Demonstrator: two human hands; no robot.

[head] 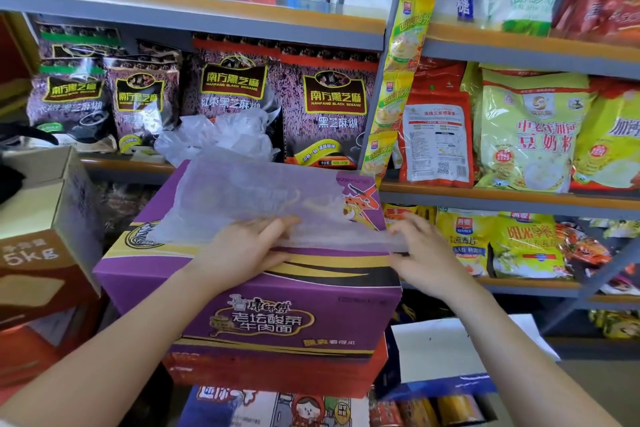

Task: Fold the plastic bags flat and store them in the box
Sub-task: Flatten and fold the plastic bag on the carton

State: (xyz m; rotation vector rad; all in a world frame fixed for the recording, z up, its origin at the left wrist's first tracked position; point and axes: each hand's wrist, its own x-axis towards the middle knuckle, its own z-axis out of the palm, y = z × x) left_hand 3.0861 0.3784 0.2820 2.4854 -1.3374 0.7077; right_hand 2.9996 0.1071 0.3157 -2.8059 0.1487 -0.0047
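A thin, translucent plastic bag (249,198), faintly crinkled and matt-hazy, lies across the top of a purple printed cardboard box (277,305) with a smooth, slightly satiny finish. Behind the box, more clear plastic bags (221,139) sit crumpled, catching white glare. Glossy plastic food packets (329,104) line grey painted metal shelves (194,15) beyond it. Left of the box, a plain brown carton (45,218) shows dull, matt card.

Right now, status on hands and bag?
Both hands on bag: left hand, right hand at near edge. Plastic bag spread flat on purple box. Crumpled bags behind, unfolded.
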